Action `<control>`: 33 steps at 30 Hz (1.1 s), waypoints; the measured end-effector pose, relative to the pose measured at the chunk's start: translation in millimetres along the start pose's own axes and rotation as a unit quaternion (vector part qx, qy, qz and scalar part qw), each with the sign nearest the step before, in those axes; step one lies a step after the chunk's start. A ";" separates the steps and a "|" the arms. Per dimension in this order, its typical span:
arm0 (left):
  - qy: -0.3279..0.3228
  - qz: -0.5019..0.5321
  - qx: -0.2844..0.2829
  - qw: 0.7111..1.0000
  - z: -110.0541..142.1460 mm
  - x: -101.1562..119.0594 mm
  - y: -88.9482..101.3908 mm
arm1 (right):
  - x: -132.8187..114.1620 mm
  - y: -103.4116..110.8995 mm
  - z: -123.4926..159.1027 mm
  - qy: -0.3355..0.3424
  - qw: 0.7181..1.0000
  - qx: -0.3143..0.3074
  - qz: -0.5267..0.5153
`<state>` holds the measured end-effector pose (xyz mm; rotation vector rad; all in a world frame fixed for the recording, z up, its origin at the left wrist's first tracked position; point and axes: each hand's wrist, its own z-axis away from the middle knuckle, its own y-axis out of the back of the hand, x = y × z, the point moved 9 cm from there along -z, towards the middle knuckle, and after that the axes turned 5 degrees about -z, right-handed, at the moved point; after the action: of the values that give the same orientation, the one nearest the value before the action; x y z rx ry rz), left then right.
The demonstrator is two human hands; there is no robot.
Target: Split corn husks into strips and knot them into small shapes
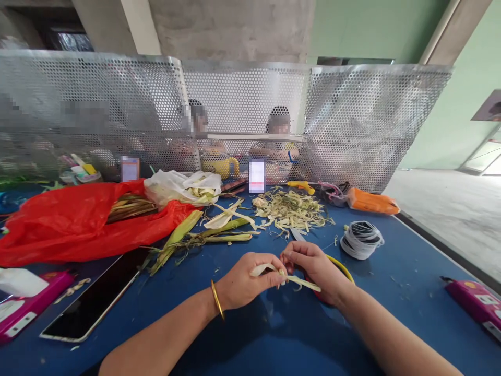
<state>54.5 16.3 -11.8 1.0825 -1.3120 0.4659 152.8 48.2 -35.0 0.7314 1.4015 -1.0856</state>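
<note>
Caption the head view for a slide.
Left hand pinches a pale strip beside the right hand above a blue table, with shreds heaped beyond and a red bag at left.

The head camera looks forward-down across the table (250, 329).

Pale husk strip (304, 283) curls leftward; straightens rightward.

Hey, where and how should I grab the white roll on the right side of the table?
Probably best around the sides of the white roll, coming from above with your right hand, the nearer one. It looks squat and rounded, sitting on the table with nothing over it, while the orange pack lies just behind.
</note>
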 end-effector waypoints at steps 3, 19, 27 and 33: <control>-0.009 0.017 0.054 0.998 -0.3 2.6 9.2 | 24.7 -0.8 -0.4 -0.083 0.995 0.009 -0.045; 0.018 -0.299 0.156 0.941 0.7 -9.6 26.5 | -43.2 -36.6 33.0 0.228 0.873 -0.012 0.430; 0.005 -0.032 -0.006 0.999 0.2 -2.0 -1.8 | -11.9 3.3 0.7 0.050 0.985 0.005 0.164; -0.017 -0.049 0.185 0.981 2.0 -1.4 32.2 | 36.8 -7.9 4.7 -0.130 0.989 -0.011 -0.074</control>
<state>27.3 30.1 -1.4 1.4627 -1.2214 0.6365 142.2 35.0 -69.0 0.4551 1.2564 -1.2322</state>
